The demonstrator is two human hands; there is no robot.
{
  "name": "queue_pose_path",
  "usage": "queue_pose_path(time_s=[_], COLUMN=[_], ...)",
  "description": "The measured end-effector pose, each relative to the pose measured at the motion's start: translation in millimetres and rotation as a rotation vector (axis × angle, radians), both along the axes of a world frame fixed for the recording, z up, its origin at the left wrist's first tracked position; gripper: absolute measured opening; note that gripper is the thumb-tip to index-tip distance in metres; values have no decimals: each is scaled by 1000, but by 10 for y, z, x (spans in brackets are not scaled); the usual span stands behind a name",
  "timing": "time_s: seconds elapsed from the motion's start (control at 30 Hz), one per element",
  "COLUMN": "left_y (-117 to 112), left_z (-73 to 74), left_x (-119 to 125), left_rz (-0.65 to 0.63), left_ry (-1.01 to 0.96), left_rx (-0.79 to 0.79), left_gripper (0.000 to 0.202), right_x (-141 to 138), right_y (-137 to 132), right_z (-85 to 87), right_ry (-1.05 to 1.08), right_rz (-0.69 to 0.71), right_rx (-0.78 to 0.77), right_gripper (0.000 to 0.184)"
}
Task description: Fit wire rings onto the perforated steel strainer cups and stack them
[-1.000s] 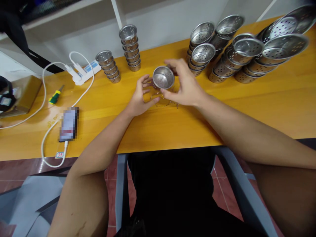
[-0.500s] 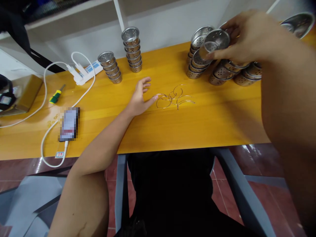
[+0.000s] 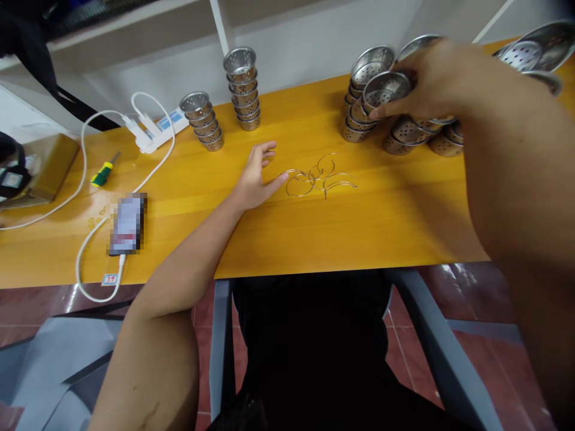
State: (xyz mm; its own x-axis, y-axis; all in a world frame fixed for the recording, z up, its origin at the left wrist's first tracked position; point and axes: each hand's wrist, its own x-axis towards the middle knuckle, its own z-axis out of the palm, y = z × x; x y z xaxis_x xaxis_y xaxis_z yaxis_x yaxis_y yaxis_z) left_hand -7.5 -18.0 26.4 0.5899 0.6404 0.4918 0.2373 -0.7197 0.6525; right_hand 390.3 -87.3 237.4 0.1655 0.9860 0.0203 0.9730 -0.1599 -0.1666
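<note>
At the back right, my right hand grips the rim of a perforated metal cup, thumb in front and fingers behind. The cup sits on top of a stack of like cups, its mouth tilted slightly toward me. My left hand rests on the table with its fingers apart and nothing in it. Its thumb tip is beside several thin curved wires lying loosely over one another. More stacked cups stand below and behind my right hand, partly hidden by it.
Two stacks of perforated cups, a shorter one and a taller one, stand at the back. A power strip with white cables, a screwdriver, a phone and a box lie left. A metal bowl stands far right.
My right hand has lowered the cup onto the stack, and the cup's mouth is less tilted. My left hand stays in place beside the wires.
</note>
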Motion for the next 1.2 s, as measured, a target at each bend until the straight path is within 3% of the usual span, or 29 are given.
queue_pose_path(time_s=[0.13,0.33,0.43,0.67,0.87,0.97,1.2], left_y=[-15,5,22,-14,-85,-87,-60], left_z=[18,1,-14,23,111,124,102], left_x=[0,-2,-4,9,16,7,-9], left_rz=[-3,-12,-17,-7,14,8,-26], left_ry=[-5,-7,-3,-4,13,11,16], left_rx=[-8,-18,-22,-38,-54,-53,-16], left_gripper=[97,101,103,103,102,103,96], right_x=[107,-13,-68,-8,-7,-61,-120], right_y=[74,12,-18,6,20,25,65], right_z=[-58,-43,-32,-52,-34,-36,-171], right_ry=[-3,-8,-3,-21,61,59,78], right_rz=[-9,-12,-39,62,59,74,96], right_rx=[-18,16,20,-1,65,93,62], right_gripper=[59,104,116,87,66,67,92])
